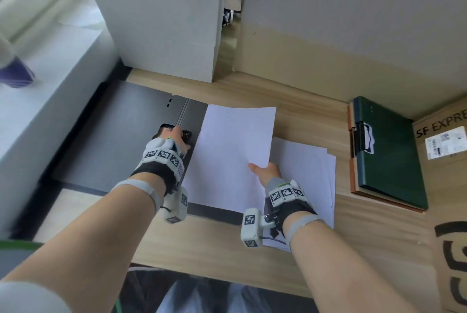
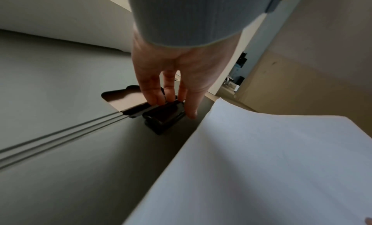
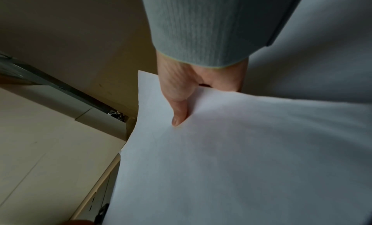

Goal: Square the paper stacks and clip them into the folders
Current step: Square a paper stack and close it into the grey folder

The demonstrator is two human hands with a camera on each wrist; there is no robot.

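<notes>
A grey folder (image 1: 113,135) lies open on the wooden desk at the left. My left hand (image 1: 177,139) grips its black clip (image 2: 163,117) at the spine, fingers over the lever and thumb beside it. My right hand (image 1: 265,169) pinches a white paper stack (image 1: 232,156) at its right edge, thumb (image 3: 178,115) on top, and holds it over the folder's right half. The sheet edge sits just right of the clip. A second, fanned paper stack (image 1: 308,173) lies under my right wrist.
A green folder (image 1: 389,153) with a black clip lies closed on an orange one at the right. A cardboard box (image 1: 444,186) stands at the far right. White boxes (image 1: 164,29) stand behind the grey folder. A white ledge (image 1: 38,110) runs along the left.
</notes>
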